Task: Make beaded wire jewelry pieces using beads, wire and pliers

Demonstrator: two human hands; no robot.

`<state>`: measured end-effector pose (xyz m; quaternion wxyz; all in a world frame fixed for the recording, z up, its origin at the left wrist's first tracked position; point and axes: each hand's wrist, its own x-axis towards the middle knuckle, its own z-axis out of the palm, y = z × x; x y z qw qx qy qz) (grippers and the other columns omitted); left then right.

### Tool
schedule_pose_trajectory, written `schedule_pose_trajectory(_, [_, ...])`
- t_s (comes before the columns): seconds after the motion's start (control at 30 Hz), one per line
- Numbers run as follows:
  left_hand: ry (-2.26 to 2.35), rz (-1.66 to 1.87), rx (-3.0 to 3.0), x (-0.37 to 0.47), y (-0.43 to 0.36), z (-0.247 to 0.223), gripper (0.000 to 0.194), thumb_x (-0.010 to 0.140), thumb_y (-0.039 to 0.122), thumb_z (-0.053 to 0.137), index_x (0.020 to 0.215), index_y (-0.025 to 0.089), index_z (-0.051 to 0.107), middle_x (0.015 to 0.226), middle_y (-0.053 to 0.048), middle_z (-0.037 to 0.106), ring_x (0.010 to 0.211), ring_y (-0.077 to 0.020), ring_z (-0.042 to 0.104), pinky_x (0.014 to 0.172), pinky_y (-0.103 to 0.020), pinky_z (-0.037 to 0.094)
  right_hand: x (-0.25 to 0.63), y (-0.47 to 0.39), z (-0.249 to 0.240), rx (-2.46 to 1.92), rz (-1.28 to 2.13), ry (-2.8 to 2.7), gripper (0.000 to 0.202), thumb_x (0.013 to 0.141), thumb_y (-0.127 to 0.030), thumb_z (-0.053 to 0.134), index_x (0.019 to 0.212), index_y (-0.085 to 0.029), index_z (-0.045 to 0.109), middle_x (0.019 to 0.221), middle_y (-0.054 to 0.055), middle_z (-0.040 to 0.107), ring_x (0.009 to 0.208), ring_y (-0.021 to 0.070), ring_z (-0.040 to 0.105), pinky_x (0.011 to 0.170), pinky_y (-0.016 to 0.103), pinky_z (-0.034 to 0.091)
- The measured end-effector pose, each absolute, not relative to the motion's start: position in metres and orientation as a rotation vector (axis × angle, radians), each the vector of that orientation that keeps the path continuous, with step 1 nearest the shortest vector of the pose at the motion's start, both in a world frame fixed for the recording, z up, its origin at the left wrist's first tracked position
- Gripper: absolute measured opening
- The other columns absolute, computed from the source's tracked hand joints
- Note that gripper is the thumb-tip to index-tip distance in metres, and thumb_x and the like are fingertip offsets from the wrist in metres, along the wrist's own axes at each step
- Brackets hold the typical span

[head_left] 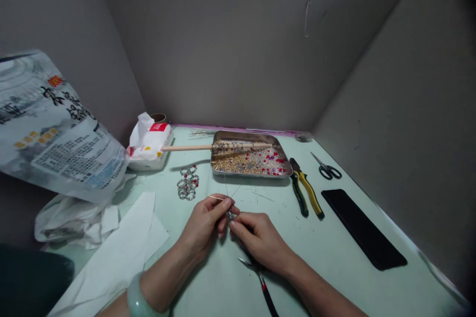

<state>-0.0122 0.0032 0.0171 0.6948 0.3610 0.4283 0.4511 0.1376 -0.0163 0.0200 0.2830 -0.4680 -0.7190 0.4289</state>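
My left hand [208,215] pinches a small silvery wire piece [231,216] between thumb and fingers. The fingers of my right hand [260,235] close on the same piece from the right. Thin wire ends stick up above my left fingertips; the piece's exact shape is mostly hidden. Below my right hand lie fine-tipped pliers [263,287] with dark, red-marked handles. Beyond my left hand sits a cluster of wire rings with red beads [188,183]. Farther back is a metal tray [253,176] of gold, red and clear beads. A wooden stick [188,148] carrying wire rings rests across it.
Right of the tray lie yellow-and-green pliers [305,190], scissors [329,171] and a black flat slab [362,228]. At left are a tissue pack [150,146], white paper [122,247], crumpled plastic [78,223] and a large printed bag [55,133]. Walls enclose the table.
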Motion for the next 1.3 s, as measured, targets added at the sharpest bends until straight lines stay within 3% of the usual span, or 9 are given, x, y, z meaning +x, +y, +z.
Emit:
schedule_pose_trajectory(0.17, [0.988, 0.944, 0.878, -0.01, 0.0, 0.021, 0.025, 0.079, 0.037, 0.064, 0.079, 0.012, 0.058, 0.071, -0.005, 0.064, 0.042, -0.0036, 0.037, 0.041, -0.019, 0.028, 0.165, -0.004, 0.034, -1.366, 0.949, -2.112, 0.025, 0.087, -0.026, 0.05, 0.068, -0.017, 0.064, 0.06, -0.002, 0.058, 0.058, 0.0108, 0.048, 0.054, 0.022, 0.031])
schedule_pose_trajectory(0.37, [0.941, 0.916, 0.905, -0.004, -0.006, 0.02, 0.022, 0.08, 0.034, 0.063, 0.079, 0.013, 0.057, 0.066, -0.006, 0.064, 0.057, -0.0104, 0.054, 0.058, -0.023, 0.04, 0.207, 0.036, 0.061, -1.417, 0.744, -2.048, 0.021, 0.085, -0.028, 0.051, 0.071, -0.019, 0.064, 0.061, -0.001, 0.059, 0.056, 0.0118, 0.049, 0.055, 0.023, 0.034])
schedule_pose_trajectory(0.5, [0.941, 0.879, 0.845, -0.003, -0.007, 0.017, 0.024, 0.077, 0.035, 0.066, 0.08, 0.013, 0.056, 0.068, -0.007, 0.066, 0.057, -0.015, 0.061, 0.058, -0.027, 0.043, 0.221, 0.08, 0.064, -1.575, 0.503, -2.103, 0.023, 0.087, -0.03, 0.047, 0.08, -0.02, 0.066, 0.072, 0.002, 0.066, 0.061, 0.0136, 0.053, 0.058, 0.025, 0.037])
schedule_pose_trajectory(0.73, [0.956, 0.856, 0.848, -0.004, -0.003, 0.014, 0.026, 0.074, 0.036, 0.067, 0.074, 0.012, 0.056, 0.062, -0.007, 0.066, 0.051, -0.0147, 0.062, 0.054, -0.026, 0.043, 0.214, 0.139, 0.047, -1.623, 0.507, -2.299, 0.017, 0.077, -0.018, 0.054, 0.072, -0.019, 0.071, 0.072, 0.004, 0.07, 0.066, 0.0165, 0.058, 0.059, 0.026, 0.036])
schedule_pose_trajectory(0.93, [0.962, 0.831, 0.83, -0.001, 0.0, 0.011, 0.032, 0.071, 0.041, 0.069, 0.07, 0.014, 0.054, 0.059, -0.005, 0.065, 0.048, -0.0138, 0.059, 0.051, -0.025, 0.043, 0.184, 0.156, 0.038, -1.535, 0.568, -2.465, 0.015, 0.074, -0.016, 0.058, 0.08, -0.02, 0.071, 0.078, 0.003, 0.071, 0.069, 0.0154, 0.059, 0.059, 0.024, 0.036])
schedule_pose_trajectory(1.1, [0.959, 0.821, 0.815, 0.001, 0.002, 0.009, 0.036, 0.069, 0.046, 0.07, 0.071, 0.014, 0.054, 0.059, -0.005, 0.064, 0.048, -0.0134, 0.059, 0.051, -0.026, 0.044, 0.173, 0.165, 0.037, -1.562, 0.448, -2.458, 0.021, 0.079, -0.012, 0.049, 0.085, -0.014, 0.07, 0.086, 0.011, 0.07, 0.075, 0.02, 0.059, 0.064, 0.028, 0.037])
schedule_pose_trajectory(1.3, [0.959, 0.806, 0.817, 0.0, 0.003, 0.004, 0.04, 0.067, 0.051, 0.071, 0.07, 0.014, 0.053, 0.059, -0.005, 0.064, 0.047, -0.0133, 0.059, 0.05, -0.026, 0.045, 0.149, 0.164, 0.04, -1.282, 0.498, -2.621, 0.027, 0.081, -0.013, 0.054, 0.103, -0.021, 0.067, 0.104, 0.006, 0.066, 0.09, 0.0184, 0.058, 0.074, 0.026, 0.039])
